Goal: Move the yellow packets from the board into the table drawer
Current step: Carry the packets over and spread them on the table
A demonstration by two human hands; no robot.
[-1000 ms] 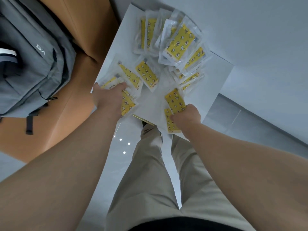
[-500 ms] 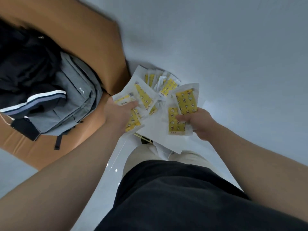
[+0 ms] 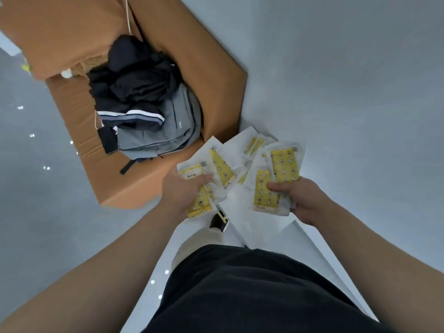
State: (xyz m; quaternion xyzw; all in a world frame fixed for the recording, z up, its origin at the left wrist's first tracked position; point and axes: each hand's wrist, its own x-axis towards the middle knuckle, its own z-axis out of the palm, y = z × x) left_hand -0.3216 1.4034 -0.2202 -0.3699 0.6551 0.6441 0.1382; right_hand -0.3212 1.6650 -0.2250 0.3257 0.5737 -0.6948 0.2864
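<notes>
At the centre of the frame, the left hand point(image 3: 182, 193) and the right hand point(image 3: 303, 200) are each gripping yellow packets point(image 3: 284, 165) on the white board point(image 3: 240, 212).

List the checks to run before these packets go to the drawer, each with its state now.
1. Left hand grips the left packets: ok.
2. Right hand grips the right packets: ok.
3. Board emptied: not ok; the far packets lie on it.
4. Board supported from below: cannot tell.
5. Drawer open and within reach: cannot tell; it is not in view.
</notes>
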